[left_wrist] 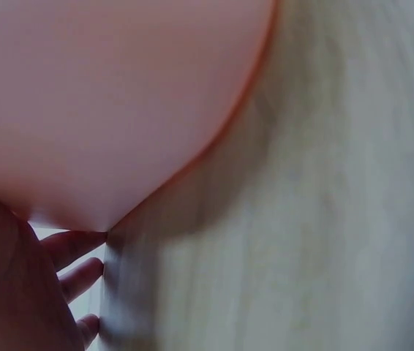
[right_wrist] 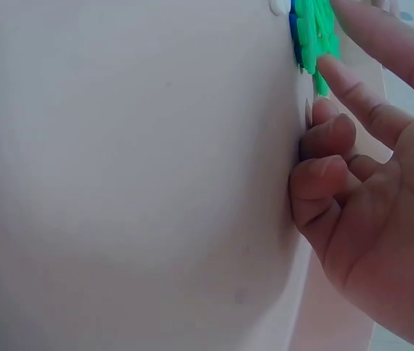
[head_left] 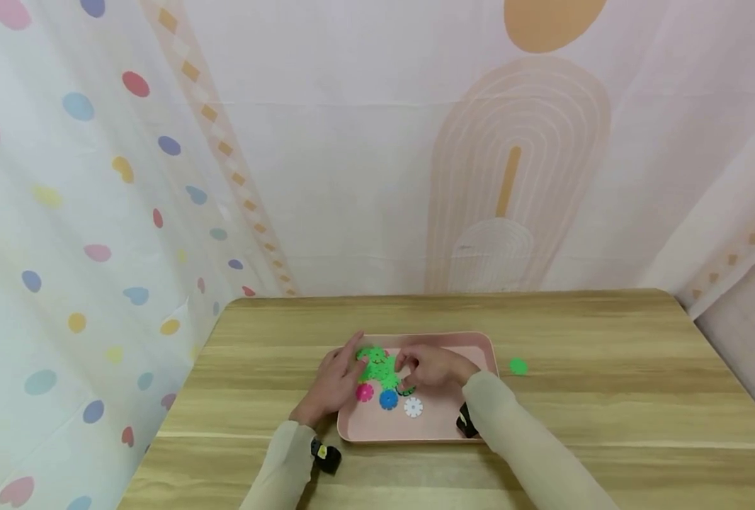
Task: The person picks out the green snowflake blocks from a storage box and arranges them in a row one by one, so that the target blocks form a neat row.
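Note:
A heap of green notched plastic discs (head_left: 377,372) lies in the left part of a pink tray (head_left: 441,428). In front of it lie a pink disc (head_left: 365,392), a blue disc (head_left: 388,399) and a white disc (head_left: 413,407). My left hand (head_left: 334,382) rests at the tray's left rim, index finger extended, thumb over the heap's edge. Over the heap's right side, my right hand (head_left: 433,365) has thumb and index finger apart, their tips at the green discs. In the right wrist view, its other fingers bend against the tray floor.
One green disc (head_left: 518,366) lies on the wooden table (head_left: 607,375), right of the tray. Black wrist cameras sit at both cuffs; the right one (head_left: 466,423) overlaps the tray's front right corner. A patterned curtain (head_left: 365,156) hangs behind the table.

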